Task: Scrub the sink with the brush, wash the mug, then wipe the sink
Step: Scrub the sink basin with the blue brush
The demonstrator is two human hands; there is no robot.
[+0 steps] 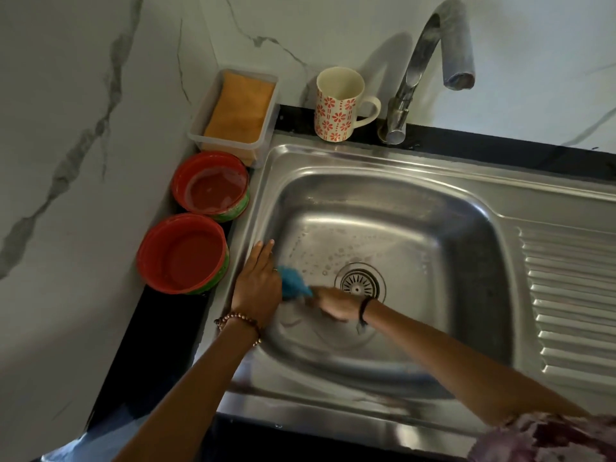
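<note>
Her right hand [336, 306], clenched round the blue brush [293, 285] at lower centre, should scrub every sink [433, 368] wall, while the left hand [258, 288] braces flat, fingers loose.

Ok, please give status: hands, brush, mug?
Right hand scrubbing with blue brush in sink. Left hand flat on basin edge. Mug waiting by tap.

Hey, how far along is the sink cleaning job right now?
Nothing looks finished yet. In hand: the right hand is scrubbing the steel sink basin with a blue brush, soap bubbles near the round drain; the left hand rests flat on the basin's left edge. Left: the floral white-and-red mug stands untouched by the curved tap, and the final wipe.
</note>
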